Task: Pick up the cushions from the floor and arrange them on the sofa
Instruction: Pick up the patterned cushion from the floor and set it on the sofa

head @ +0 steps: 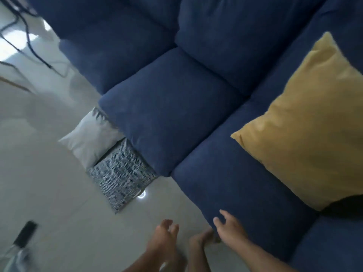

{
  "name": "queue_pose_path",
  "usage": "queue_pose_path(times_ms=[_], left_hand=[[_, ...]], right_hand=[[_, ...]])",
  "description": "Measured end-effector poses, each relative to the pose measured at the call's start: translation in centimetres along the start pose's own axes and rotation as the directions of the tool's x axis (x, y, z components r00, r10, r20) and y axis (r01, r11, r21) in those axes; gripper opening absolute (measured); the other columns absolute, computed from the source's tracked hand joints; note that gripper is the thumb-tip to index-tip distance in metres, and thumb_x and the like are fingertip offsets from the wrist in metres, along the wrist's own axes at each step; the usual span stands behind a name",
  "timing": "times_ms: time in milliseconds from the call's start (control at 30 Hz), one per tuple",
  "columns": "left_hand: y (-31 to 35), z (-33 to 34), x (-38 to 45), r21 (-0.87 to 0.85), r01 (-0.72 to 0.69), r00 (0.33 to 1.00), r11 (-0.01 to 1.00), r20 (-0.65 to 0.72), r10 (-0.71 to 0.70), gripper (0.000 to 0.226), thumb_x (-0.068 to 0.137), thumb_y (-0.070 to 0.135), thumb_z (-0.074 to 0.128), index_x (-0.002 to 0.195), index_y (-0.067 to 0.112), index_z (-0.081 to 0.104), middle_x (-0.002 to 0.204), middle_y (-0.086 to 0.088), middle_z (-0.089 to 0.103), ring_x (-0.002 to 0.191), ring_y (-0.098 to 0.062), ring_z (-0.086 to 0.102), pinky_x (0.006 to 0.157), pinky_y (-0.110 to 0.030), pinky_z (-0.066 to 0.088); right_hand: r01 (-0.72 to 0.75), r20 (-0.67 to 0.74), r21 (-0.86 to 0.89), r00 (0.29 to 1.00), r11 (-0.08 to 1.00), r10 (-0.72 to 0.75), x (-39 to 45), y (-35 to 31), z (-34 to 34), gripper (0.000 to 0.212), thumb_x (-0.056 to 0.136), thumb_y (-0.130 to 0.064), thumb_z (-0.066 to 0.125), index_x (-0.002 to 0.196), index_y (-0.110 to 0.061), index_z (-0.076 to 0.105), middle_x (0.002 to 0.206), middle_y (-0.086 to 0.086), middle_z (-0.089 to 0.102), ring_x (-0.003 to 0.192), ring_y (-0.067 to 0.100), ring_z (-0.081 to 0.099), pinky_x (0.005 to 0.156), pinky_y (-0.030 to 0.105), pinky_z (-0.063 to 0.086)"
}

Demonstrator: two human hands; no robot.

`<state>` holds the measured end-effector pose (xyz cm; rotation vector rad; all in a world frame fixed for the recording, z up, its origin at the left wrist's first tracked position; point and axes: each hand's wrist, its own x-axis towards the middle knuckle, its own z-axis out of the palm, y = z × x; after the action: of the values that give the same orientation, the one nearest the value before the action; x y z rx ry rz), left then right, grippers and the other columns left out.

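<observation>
A yellow cushion (306, 122) lies on the right seat of the blue sofa (172, 114). Two cushions lie on the floor against the sofa's front: a white one (90, 140) and, overlapping it on the near side, a blue-and-white patterned one (121, 177). My right hand (229, 228) hovers at the front edge of the nearest seat, fingers apart, holding nothing. My left hand (164, 236) is low over the floor beside it, fingers spread and empty. Both hands are well short of the floor cushions. The frame is motion-blurred.
What looks like a bare foot (200, 242) stands on the pale tiled floor (49, 193) between my hands. Black cables (29, 40) trail across the floor at the top left. A dark flat object (25, 234) lies at the bottom left.
</observation>
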<state>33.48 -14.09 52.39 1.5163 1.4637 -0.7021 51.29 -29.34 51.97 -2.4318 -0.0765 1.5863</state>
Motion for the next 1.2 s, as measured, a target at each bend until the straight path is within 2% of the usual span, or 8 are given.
queue_pose_path(times_ms=[133, 233, 400, 467, 600, 800, 1000, 1200], left_hand=[[-6.1, -1.9, -0.5, -0.128, 0.058, 0.998, 0.990, -0.029, -0.063, 0.041, 0.103, 0.042, 0.058, 0.137, 0.021, 0.065, 0.137, -0.003, 0.070, 0.128, -0.020, 0.064, 0.104, -0.027, 0.047], [-10.6, -3.7, -0.8, -0.210, 0.081, 0.995, 0.974, -0.038, -0.091, 0.038, 0.105, 0.038, 0.056, 0.133, 0.013, 0.067, 0.131, -0.006, 0.073, 0.127, -0.023, 0.065, 0.100, -0.026, 0.048], [-17.5, -7.2, -2.0, -0.425, 0.147, 0.977, 0.893, -0.080, -0.199, 0.036, 0.104, 0.028, 0.060, 0.130, 0.005, 0.068, 0.129, -0.013, 0.074, 0.124, -0.026, 0.067, 0.093, -0.023, 0.045], [-20.5, -8.3, -2.0, -0.502, 0.185, 0.962, 0.845, -0.086, -0.261, 0.040, 0.103, 0.030, 0.062, 0.133, 0.005, 0.067, 0.133, -0.013, 0.072, 0.127, -0.027, 0.065, 0.100, -0.026, 0.046], [-25.0, -10.5, -1.4, -0.595, 0.239, 0.928, 0.767, -0.092, -0.360, 0.039, 0.103, 0.031, 0.061, 0.132, 0.006, 0.067, 0.133, -0.013, 0.071, 0.127, -0.027, 0.064, 0.103, -0.029, 0.045], [-27.5, -14.3, 2.7, -0.667, 0.272, 0.906, 0.693, -0.065, -0.418, 0.033, 0.103, 0.029, 0.061, 0.124, 0.006, 0.070, 0.127, -0.015, 0.073, 0.122, -0.030, 0.065, 0.100, -0.031, 0.046], [-26.7, -19.3, 9.6, -0.693, 0.299, 0.888, 0.656, -0.049, -0.457, 0.017, 0.101, 0.026, 0.064, 0.107, 0.011, 0.069, 0.118, -0.015, 0.074, 0.116, -0.030, 0.067, 0.098, -0.033, 0.047], [-24.9, -23.6, 20.4, -0.652, 0.267, 0.914, 0.710, -0.062, -0.401, 0.030, 0.102, 0.032, 0.061, 0.119, 0.008, 0.069, 0.120, -0.012, 0.072, 0.113, -0.029, 0.064, 0.094, -0.032, 0.044]], right_hand=[[0.109, 0.071, -0.304, 0.993, 0.946, -0.092, -1.4, -5.1, 5.0, 0.060, 0.108, -0.047, 0.046, 0.164, -0.024, 0.038, 0.168, 0.005, 0.039, 0.155, 0.025, 0.036, 0.123, 0.033, 0.032], [0.156, 0.122, -0.487, 0.986, 0.859, -0.110, -2.6, -8.3, 8.2, 0.061, 0.107, -0.051, 0.043, 0.164, -0.030, 0.036, 0.170, 0.004, 0.035, 0.156, 0.026, 0.033, 0.125, 0.039, 0.031], [0.235, 0.174, -0.666, 0.972, 0.709, -0.158, -4.5, -13.2, 12.9, 0.063, 0.105, -0.054, 0.042, 0.164, -0.031, 0.037, 0.170, 0.002, 0.036, 0.156, 0.026, 0.034, 0.125, 0.045, 0.031], [0.266, 0.198, -0.714, 0.964, 0.647, -0.178, -4.9, -15.4, 14.6, 0.061, 0.105, -0.053, 0.042, 0.162, -0.031, 0.040, 0.167, 0.001, 0.040, 0.154, 0.027, 0.038, 0.123, 0.045, 0.034], [0.320, 0.227, -0.771, 0.946, 0.551, -0.232, -4.9, -20.4, 18.0, 0.050, 0.103, -0.050, 0.046, 0.146, -0.027, 0.055, 0.157, 0.001, 0.053, 0.144, 0.028, 0.050, 0.114, 0.043, 0.043], [0.378, 0.288, -0.802, 0.923, 0.461, -0.256, -2.6, -28.8, 22.3, 0.058, 0.105, -0.049, 0.047, 0.159, -0.028, 0.045, 0.163, 0.004, 0.048, 0.148, 0.030, 0.047, 0.117, 0.042, 0.041], [0.415, 0.330, -0.774, 0.909, 0.479, -0.254, 4.1, -36.2, 25.9, 0.052, 0.104, -0.045, 0.049, 0.150, -0.022, 0.054, 0.156, 0.008, 0.055, 0.142, 0.032, 0.052, 0.114, 0.042, 0.045], [0.358, 0.296, -0.758, 0.934, 0.545, -0.202, 13.2, -42.4, 27.4, 0.056, 0.108, -0.042, 0.050, 0.157, -0.015, 0.047, 0.160, 0.011, 0.050, 0.145, 0.034, 0.048, 0.116, 0.039, 0.040]])
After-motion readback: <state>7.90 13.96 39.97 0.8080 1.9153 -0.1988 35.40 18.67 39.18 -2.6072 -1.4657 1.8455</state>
